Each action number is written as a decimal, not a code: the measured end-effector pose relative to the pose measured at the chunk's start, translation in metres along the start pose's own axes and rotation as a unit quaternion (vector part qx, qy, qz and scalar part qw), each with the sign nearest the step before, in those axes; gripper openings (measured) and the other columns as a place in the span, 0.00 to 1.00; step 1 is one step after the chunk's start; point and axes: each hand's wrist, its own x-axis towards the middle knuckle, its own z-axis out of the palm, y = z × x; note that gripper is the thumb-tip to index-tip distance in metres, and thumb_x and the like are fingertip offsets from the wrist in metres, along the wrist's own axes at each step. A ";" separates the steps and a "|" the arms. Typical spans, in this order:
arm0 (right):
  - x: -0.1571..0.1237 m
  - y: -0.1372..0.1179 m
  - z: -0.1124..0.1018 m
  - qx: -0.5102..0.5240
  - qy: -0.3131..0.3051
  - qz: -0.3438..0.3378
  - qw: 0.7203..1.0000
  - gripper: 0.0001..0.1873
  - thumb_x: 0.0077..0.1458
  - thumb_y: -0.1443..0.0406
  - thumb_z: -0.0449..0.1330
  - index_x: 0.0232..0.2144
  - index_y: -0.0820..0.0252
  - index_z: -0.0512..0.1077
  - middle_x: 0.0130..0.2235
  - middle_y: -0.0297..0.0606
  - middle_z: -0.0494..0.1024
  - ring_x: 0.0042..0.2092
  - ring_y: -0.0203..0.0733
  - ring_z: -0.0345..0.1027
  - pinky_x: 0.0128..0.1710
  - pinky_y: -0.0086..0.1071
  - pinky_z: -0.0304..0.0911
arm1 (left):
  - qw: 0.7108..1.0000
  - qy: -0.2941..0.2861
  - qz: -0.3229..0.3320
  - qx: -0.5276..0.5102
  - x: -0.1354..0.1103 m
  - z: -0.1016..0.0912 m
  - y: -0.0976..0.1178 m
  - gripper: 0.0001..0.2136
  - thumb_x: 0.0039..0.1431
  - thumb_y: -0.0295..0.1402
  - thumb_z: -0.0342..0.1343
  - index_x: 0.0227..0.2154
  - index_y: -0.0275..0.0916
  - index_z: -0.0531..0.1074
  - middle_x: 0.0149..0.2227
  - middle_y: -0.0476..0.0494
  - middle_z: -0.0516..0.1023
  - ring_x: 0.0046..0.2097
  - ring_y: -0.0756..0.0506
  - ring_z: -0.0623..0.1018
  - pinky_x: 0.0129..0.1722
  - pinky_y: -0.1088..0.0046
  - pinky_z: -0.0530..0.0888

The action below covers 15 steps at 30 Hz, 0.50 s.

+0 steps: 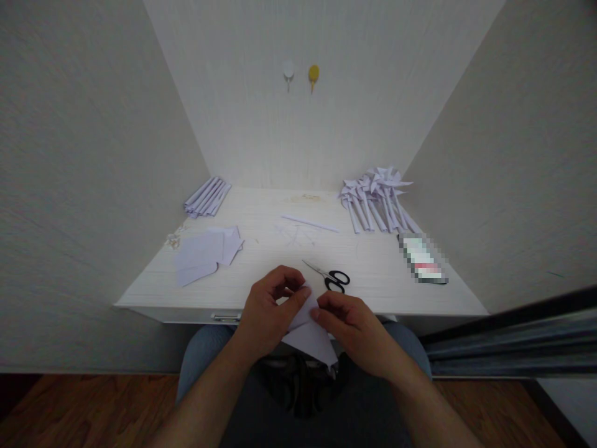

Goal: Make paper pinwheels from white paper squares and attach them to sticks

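A piece of white paper, cut and partly folded, is held between my two hands over the desk's front edge. My left hand pinches its upper edge between thumb and fingers. On the other side, my right hand has thumb and forefinger closed on the paper's right edge. Just beyond my hands lie black-handled scissors, their blades pointing up and left. Part of the paper is hidden behind my fingers.
White paper sheets and a stack of rolled paper tubes occupy the desk's left side. A thin paper stick lies mid-desk. Several paper pinwheels stand piled at back right, near a phone. Walls enclose three sides.
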 end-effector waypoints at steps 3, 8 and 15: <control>0.001 0.004 0.001 0.021 0.011 0.014 1.000 0.12 0.63 0.57 0.62 0.30 0.58 0.72 0.27 0.28 0.65 0.28 0.35 0.54 0.26 0.31 0.49 | 0.997 0.007 -0.027 -0.073 0.005 0.000 -0.004 0.09 0.51 0.32 0.68 0.35 0.39 0.76 0.29 0.51 0.78 0.31 0.50 0.76 0.29 0.77 0.70; 0.005 0.007 0.002 0.078 0.033 0.035 0.996 0.15 0.56 0.54 0.69 0.29 0.58 0.75 0.26 0.29 0.70 0.27 0.34 0.58 0.25 0.30 0.52 | 0.980 -0.015 -0.103 -0.169 0.011 -0.004 -0.009 0.16 0.48 0.35 0.72 0.38 0.39 0.76 0.26 0.54 0.77 0.25 0.53 0.72 0.25 0.79 0.67; 0.019 0.017 0.006 0.185 0.147 0.026 0.971 0.24 0.46 0.44 0.73 0.28 0.58 0.76 0.25 0.31 0.76 0.27 0.36 0.64 0.27 0.31 0.60 | 0.979 -0.083 -0.139 -0.120 -0.005 -0.004 -0.017 0.17 0.52 0.44 0.72 0.36 0.37 0.79 0.32 0.45 0.84 0.31 0.46 0.79 0.28 0.73 0.76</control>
